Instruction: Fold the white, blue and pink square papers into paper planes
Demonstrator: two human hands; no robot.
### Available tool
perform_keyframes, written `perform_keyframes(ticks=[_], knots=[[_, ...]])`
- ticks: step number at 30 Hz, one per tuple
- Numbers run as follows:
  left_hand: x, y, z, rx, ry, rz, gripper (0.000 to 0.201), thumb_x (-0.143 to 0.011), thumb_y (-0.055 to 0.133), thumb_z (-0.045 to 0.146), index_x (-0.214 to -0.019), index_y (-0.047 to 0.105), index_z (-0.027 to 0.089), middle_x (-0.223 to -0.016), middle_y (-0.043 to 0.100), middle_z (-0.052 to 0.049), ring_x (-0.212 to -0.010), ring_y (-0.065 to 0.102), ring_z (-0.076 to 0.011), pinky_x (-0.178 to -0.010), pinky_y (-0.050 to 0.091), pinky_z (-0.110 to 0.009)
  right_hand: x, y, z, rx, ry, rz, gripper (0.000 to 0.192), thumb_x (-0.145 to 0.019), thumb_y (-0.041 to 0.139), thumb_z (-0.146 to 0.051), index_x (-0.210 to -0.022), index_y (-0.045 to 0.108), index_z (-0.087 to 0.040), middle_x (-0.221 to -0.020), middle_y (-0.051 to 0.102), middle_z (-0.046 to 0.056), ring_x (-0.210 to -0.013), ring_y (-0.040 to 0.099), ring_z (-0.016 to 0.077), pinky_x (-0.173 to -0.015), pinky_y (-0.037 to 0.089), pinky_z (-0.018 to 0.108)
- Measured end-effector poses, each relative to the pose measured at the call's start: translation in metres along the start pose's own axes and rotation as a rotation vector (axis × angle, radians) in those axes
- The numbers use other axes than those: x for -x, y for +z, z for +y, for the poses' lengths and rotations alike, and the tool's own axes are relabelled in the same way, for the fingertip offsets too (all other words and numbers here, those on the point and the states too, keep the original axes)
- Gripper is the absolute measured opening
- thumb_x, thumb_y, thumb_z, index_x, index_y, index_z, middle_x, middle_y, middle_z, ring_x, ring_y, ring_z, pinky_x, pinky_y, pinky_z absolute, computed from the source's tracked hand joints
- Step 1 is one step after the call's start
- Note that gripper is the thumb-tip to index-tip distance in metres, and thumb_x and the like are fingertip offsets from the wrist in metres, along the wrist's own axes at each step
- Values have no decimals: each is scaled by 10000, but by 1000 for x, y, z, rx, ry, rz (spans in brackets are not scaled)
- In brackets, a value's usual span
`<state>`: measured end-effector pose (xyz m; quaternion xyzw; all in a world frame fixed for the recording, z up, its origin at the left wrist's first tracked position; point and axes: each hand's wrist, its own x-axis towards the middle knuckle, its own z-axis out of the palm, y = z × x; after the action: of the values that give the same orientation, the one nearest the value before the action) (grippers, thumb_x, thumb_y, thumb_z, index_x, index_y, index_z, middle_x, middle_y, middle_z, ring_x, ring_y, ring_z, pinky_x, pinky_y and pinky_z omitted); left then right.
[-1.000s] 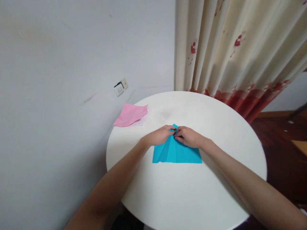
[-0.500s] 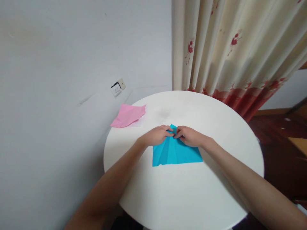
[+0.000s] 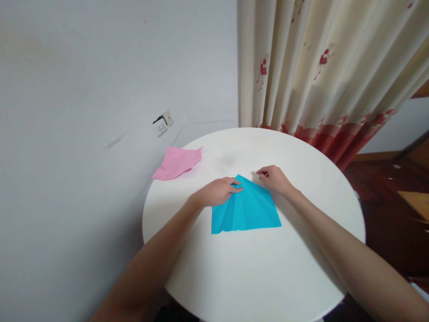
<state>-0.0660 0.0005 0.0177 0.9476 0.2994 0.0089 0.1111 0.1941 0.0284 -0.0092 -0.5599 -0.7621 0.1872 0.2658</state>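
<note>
A blue sheet of paper [image 3: 246, 211] lies on the white round table [image 3: 261, 268]. Fold lines fan down it from a pointed top to the near edge. My left hand [image 3: 217, 191] rests on its upper left side, fingers stretched out and a little apart, covering part of that edge. Just off the paper's upper right edge is my right hand [image 3: 275, 178]. Its fingers are loosely bent, with a small gap between the fingertips and thumb, and I see nothing held in it.
Pink paper [image 3: 177, 162] lies at the table's far left edge, partly over a pale sheet. A wall with a socket [image 3: 160, 127] stands at the left. Behind the table hangs a cream and red curtain [image 3: 295, 67].
My right hand has let go of the paper near its top point and moved away to the right. My left hand stays on the sheet. The view has shifted slightly.
</note>
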Motion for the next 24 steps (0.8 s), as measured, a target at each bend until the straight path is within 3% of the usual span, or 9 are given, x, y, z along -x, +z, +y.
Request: perform_keyframes(ticks=[5, 10, 13, 16, 24], knots=[[1, -1, 1, -7, -2, -4, 474, -951, 358, 167, -1366, 562, 275, -1443, 493, -62, -1304, 466, -254, -1099, 350, -376, 5, 3, -9, 28, -13, 9, 265, -870, 520, -220, -945, 764, -150, -903, 752, 100, -773, 659, 202, -675, 432, 275], [0, 0, 1, -3, 0, 7, 458, -953, 384, 170, -1354, 569, 295, -1436, 496, -55, -1300, 471, -247, -1099, 355, -378, 13, 8, -21, 147, -140, -7, 267, -885, 560, -272, -1059, 739, -180, -1058, 714, 118, -942, 636, 220, -770, 423, 274], [0, 1, 0, 8, 1, 18, 445, -950, 404, 171, -1343, 579, 286, -1422, 507, -62, -1296, 478, -253, -1100, 360, -385, 15, 11, -23, 188, -84, -68, 268, -854, 611, -282, -1076, 732, -195, -1054, 712, 110, -934, 637, 218, -749, 415, 266], [1, 2, -1, 15, 2, 18, 449, -950, 404, 167, -1347, 575, 285, -1434, 496, -65, -1307, 469, -257, -1101, 363, -388, 14, 10, -23, 136, -28, -116, 226, -874, 583, -304, -976, 755, -198, -941, 737, 83, -831, 651, 195, -693, 409, 257], [2, -1, 2, 37, -6, 5, 440, -965, 393, 195, -1361, 565, 282, -1439, 493, -63, -1317, 459, -248, -1112, 355, -384, 12, 7, -22, 32, 20, -120, 236, -858, 573, -332, -887, 768, -203, -867, 751, 61, -753, 642, 181, -634, 377, 258]])
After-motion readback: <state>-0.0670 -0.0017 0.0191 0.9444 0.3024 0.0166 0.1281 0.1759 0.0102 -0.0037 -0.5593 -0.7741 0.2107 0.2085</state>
